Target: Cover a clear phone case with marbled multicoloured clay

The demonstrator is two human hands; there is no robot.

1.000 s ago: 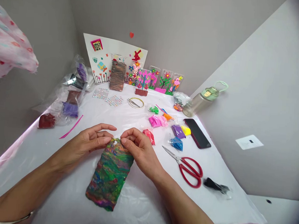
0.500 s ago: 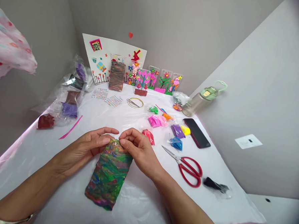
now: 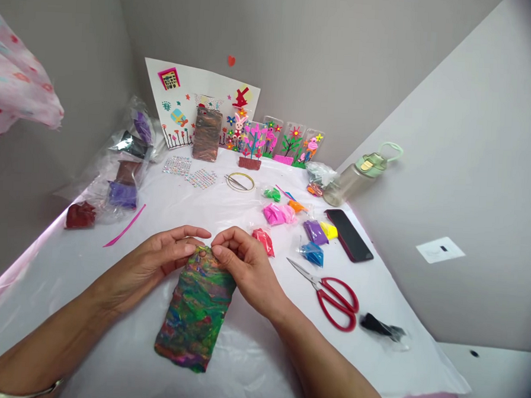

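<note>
A phone case (image 3: 197,314) covered in marbled green, blue, red and orange clay is held by its top edge above the white table cover. My left hand (image 3: 162,253) pinches the upper left corner between thumb and fingers, the index finger stretched above it. At the upper right, my right hand (image 3: 246,263) grips the edge with thumb and bent fingers. A small hole shows near the case's top, between the hands. The case slants, its lower end towards me. Its back side is hidden.
Red-handled scissors (image 3: 338,301) lie right of my hand, near a black clay packet (image 3: 381,327) and a phone (image 3: 350,236). Clay packets (image 3: 280,214) spread beyond. A bottle (image 3: 353,180), decorated cases (image 3: 253,145) and a drawn board (image 3: 177,99) stand behind; a plastic bag (image 3: 128,174) lies left.
The lower end of the phone case has swung slightly to the right, and the hole near its top looks darker than before. Both hands keep their grip almost unmoved.
</note>
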